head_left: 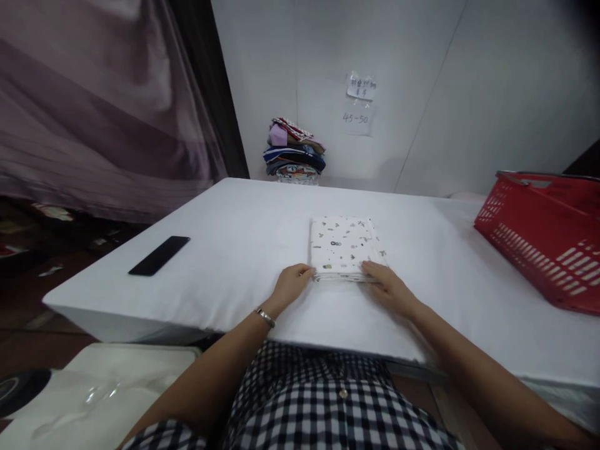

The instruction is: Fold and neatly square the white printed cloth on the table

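A folded white cloth with small printed motifs (344,245) lies flat near the middle of the white-covered table (234,250). My left hand (291,282) grips its near left corner, fingers curled on the folded edge. My right hand (387,284) holds the near right corner the same way. A bracelet sits on my left wrist.
A black phone (159,255) lies on the table at the left. A red plastic basket (546,234) stands at the right edge. A stack of folded colourful cloths (295,152) sits at the far side against the white wall. A purple curtain hangs at the left.
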A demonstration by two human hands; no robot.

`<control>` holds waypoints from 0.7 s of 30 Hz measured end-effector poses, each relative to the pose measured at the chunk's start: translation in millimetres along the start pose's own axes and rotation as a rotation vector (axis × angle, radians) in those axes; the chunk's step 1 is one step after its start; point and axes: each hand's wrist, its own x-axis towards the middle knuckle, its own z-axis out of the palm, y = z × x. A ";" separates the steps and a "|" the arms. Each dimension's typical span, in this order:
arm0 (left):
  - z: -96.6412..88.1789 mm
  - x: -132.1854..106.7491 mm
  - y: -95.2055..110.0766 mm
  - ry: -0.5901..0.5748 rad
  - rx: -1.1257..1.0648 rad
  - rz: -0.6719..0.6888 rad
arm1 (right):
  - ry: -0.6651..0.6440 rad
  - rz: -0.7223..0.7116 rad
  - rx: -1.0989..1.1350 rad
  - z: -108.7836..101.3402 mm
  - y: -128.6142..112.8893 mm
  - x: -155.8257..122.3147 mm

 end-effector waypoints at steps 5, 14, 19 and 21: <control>9.7 6.6 2.7 0.000 -0.078 -0.092 | -0.008 -0.010 -0.070 4.6 -13.6 13.2; 3.9 -4.2 1.6 -0.018 0.054 0.080 | -0.178 -0.059 -0.116 22.5 -27.6 27.9; 3.9 -13.4 15.8 -0.057 0.347 0.150 | -0.140 -0.007 -0.055 22.1 -26.9 31.2; 7.6 -12.9 20.0 -0.038 0.455 0.133 | -0.122 -0.003 -0.077 23.9 -27.5 34.5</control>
